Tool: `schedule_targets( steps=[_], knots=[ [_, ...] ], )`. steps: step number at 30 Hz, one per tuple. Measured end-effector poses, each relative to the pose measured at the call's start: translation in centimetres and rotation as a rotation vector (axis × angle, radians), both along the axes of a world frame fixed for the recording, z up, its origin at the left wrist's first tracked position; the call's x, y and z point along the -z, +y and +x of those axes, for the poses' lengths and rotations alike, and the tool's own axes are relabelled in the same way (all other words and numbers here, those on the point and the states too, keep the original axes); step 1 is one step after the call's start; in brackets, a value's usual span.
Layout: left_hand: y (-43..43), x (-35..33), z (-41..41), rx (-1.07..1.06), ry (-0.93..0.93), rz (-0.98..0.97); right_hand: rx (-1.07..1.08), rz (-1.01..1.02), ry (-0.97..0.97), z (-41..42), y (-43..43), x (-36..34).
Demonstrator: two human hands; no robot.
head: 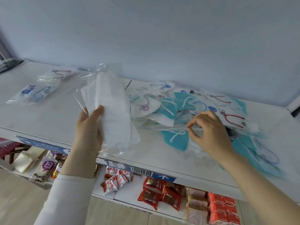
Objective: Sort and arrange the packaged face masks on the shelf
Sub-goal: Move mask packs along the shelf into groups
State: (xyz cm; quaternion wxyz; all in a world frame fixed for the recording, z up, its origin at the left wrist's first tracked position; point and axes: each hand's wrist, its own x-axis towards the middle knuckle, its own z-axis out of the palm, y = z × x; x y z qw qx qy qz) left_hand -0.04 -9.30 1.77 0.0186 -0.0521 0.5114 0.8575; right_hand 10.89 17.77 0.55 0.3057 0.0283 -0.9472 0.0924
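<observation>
My left hand (88,127) grips a clear packet of plain white face masks (112,108), lifted above the white shelf top (53,120). My right hand (209,129) hovers over a loose heap of packaged masks (183,104), thumb and forefinger pinching the clear wrapper edge of a teal mask packet (176,139). The heap mixes teal masks and white ones with blue, purple and red cartoon prints. At the far left two packets lie apart: a blue-print mask (34,93) and a red-print mask (60,73).
A pale wall stands right behind the shelf top. Below the front edge, with its blue price strip (141,172), a lower shelf holds red snack packets (159,194), red-white sachets (116,179) and small red boxes (223,208). A dark object (9,64) sits far left.
</observation>
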Motion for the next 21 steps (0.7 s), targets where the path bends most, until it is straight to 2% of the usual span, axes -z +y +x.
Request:
schedule_targets(
  steps=[3,5,7,10,13,15,18,21],
  knots=[
    [-0.5,-0.4,-0.2,-0.007,0.018,0.009,-0.071,-0.091,-0.010,-0.2,-0.6,-0.4],
    [-0.9,-0.6,0.0,-0.020,0.021,0.019,-0.048,-0.259,0.012,-0.3,-0.9,-1.3],
    [-1.4,-0.8,0.0,-0.044,0.030,0.035,0.050,-0.453,-0.011,-0.4,-1.0,-2.7],
    [-1.9,-1.0,0.0,-0.066,0.038,0.046,0.216,-0.832,-0.159,-0.7,-0.3,-3.8],
    [-0.9,-0.6,0.8,-0.029,0.039,0.018,0.205,-1.215,-0.165,-0.3,-0.2,-3.9],
    [0.5,0.0,1.6,0.011,0.031,-0.014,0.178,-1.372,-0.168,0.1,-0.6,-4.0],
    [2.7,0.8,2.8,0.042,0.016,-0.048,0.171,-1.427,-0.120,0.6,-1.2,-4.0],
    [4.6,1.2,3.8,0.074,0.000,-0.081,0.147,-1.285,0.012,1.4,-1.9,-4.3]
  ],
)
